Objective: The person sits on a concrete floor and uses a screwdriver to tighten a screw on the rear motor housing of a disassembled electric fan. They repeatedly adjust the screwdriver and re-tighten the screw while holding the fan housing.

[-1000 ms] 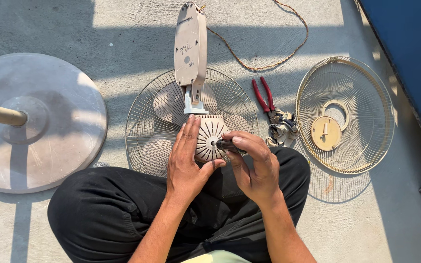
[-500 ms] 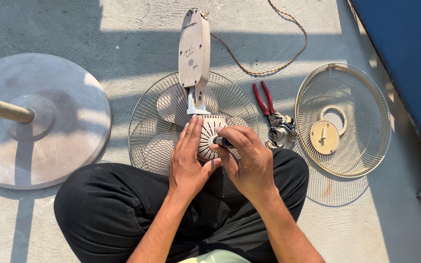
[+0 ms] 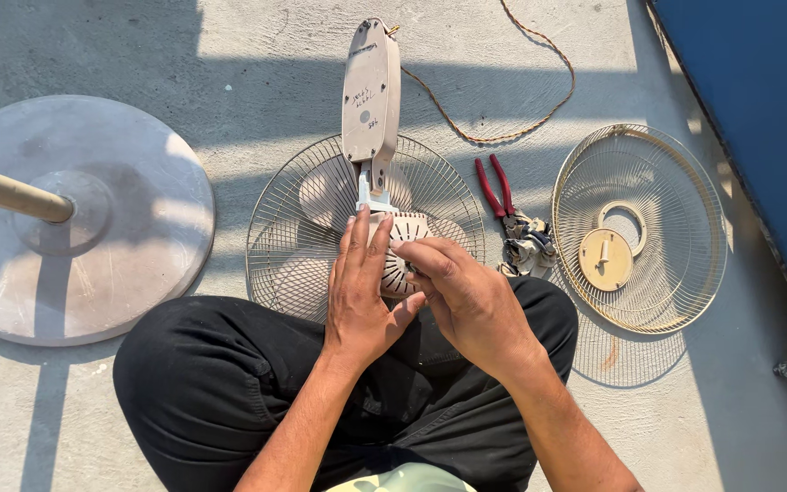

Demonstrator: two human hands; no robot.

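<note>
Between both hands: ribbed motor housing (image 3: 403, 260) (beige, vented).

Round base (image 3: 84, 228) lying far left, wire guard (image 3: 302, 246) at centre under motor housing (image 3: 403, 260), neck piece (image 3: 371, 91) beyond it, pliers (image 3: 495, 187) just right, second guard (image 3: 639, 228) farther right, cord (image 3: 503, 118) behind.

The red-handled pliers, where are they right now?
In the head view, the red-handled pliers lie on the concrete floor, right of the fan's rear grille and left of the loose front grille, untouched by either hand.
</note>
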